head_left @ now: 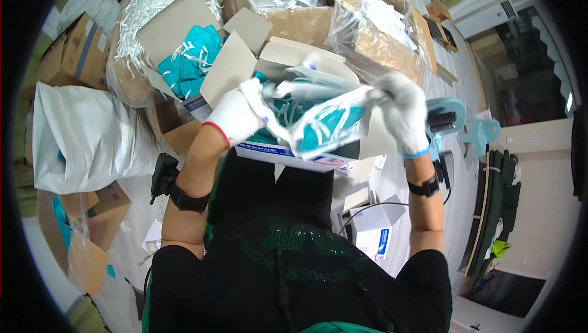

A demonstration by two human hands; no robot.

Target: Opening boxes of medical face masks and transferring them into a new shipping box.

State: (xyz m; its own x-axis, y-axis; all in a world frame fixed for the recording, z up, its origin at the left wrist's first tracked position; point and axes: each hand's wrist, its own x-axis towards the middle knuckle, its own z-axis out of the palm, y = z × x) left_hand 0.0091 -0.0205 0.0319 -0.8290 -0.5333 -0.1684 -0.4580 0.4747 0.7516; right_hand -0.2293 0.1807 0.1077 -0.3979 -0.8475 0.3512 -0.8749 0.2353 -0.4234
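Observation:
Straight before me stands an open carton point(278, 153) with raised flaps and teal face masks point(285, 109) with white straps inside. Above it is a clear and white plastic packet point(331, 123) with a teal mask showing through, partly blurred. My right hand point(401, 112), in a white glove with a blue cuff, pinches the packet's upper right edge; it is smeared by motion. My left hand point(239, 115), gloved in white with a red cuff, closes on a white strip at the packet's left side. Whether that strip belongs to the same packet I cannot tell.
Behind on the left, another open carton point(153, 34) holds more teal masks point(193, 60). Large boxes heaped with white straps point(165, 2) and plastic-wrapped packets point(386, 18) line the back. A white sack point(92, 140) lies left; a small carton point(373, 235) and light-blue equipment point(446, 115) stand right.

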